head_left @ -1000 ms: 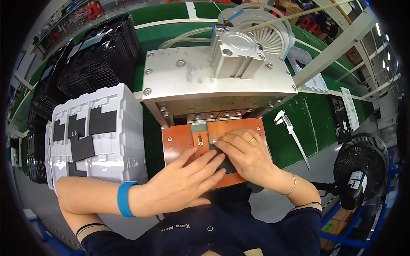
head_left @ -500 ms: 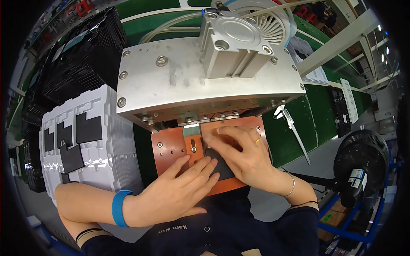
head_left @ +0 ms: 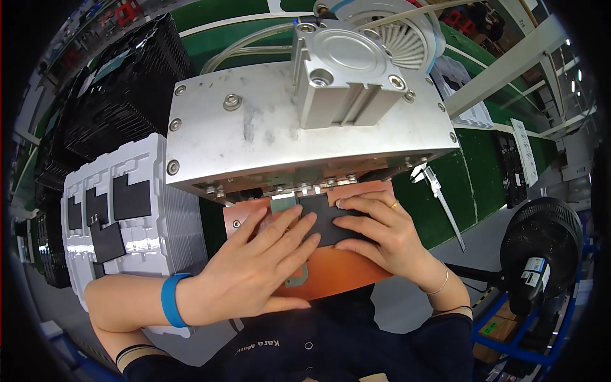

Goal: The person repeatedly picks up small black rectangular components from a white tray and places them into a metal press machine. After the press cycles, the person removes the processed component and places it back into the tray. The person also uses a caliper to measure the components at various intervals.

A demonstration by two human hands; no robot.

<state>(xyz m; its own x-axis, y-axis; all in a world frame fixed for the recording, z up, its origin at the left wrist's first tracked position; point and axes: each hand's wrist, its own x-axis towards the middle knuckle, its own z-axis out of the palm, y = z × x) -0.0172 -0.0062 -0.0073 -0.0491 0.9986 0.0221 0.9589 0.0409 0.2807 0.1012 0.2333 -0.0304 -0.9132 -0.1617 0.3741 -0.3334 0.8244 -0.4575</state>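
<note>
Evidently, in the head view, a dark sheet (head_left: pixel 323 219) lies on the orange plate (head_left: pixel 347 270) at the front of a silver metal machine (head_left: pixel 267 149). The left hand (head_left: pixel 251 270) is flat, fingers loosely spread, tips by the sheet's left edge; the right hand (head_left: pixel 389 232) curves over its right side, fingers apart, though whether it grips I cannot tell. Uneven pressure could skew the sheet, and any part descending might pinch fingertips so near the machine.
</note>
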